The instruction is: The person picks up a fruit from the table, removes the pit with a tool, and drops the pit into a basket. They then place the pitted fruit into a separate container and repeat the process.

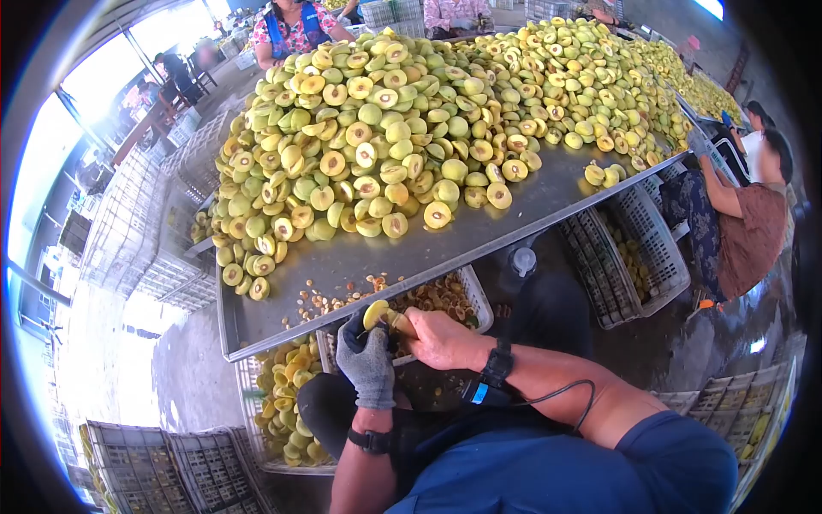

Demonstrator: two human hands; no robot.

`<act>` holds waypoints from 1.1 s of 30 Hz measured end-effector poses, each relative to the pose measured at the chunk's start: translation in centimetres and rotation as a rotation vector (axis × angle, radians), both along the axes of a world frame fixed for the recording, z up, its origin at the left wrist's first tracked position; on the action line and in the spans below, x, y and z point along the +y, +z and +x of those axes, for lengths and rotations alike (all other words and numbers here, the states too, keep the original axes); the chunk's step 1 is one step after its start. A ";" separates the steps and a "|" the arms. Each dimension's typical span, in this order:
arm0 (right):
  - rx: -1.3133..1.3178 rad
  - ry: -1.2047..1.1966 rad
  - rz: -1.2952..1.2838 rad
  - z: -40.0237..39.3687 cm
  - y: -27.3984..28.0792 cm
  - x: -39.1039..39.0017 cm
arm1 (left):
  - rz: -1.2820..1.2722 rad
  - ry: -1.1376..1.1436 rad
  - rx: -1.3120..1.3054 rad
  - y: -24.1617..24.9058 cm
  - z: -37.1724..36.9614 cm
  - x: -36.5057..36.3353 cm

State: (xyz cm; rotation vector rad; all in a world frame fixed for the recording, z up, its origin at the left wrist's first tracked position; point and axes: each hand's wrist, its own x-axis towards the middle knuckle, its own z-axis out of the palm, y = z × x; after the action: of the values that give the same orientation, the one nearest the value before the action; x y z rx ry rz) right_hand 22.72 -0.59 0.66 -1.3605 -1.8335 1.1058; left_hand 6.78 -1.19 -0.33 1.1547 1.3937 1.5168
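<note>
In front of me, my left hand [366,355], in a grey glove, is closed around a halved yellow-green stone fruit [375,313]. My right hand [441,337], bare, grips a short tool with a pale tan handle [400,322]. The tool's end meets the fruit half, and its tip is hidden. Both hands are close together just off the near edge of the metal table [445,248]. Loose brown pits [330,297] lie on the table beside them. A large heap of halved fruit [368,137] covers much of the table, many halves with pits still in them.
Below my left hand stands a crate of fruit halves [287,403]. A white crate [479,300] with pits and scraps sits under the table edge. Stacked crates [629,257] stand right, near a seated person [745,223]. Another person [295,30] is across the heap. More crates [171,471] are lower left.
</note>
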 end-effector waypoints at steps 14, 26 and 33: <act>0.115 0.056 -0.016 -2.6 -3.0 -0.4 | 0.107 0.130 0.212 -1.3 -0.3 -0.7; 0.564 0.251 -0.640 -1.1 0.0 -0.2 | 0.085 0.005 0.062 -0.5 -0.8 -0.5; 0.673 0.372 -0.957 -0.4 -0.9 -0.4 | -0.120 -0.130 -0.359 -2.3 -1.2 2.3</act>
State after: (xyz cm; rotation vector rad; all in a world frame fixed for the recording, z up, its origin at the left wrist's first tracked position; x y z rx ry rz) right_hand 22.28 -0.99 -0.26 -0.8588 -1.0654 2.4692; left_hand 5.61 1.09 -2.63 0.8333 1.1274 1.4434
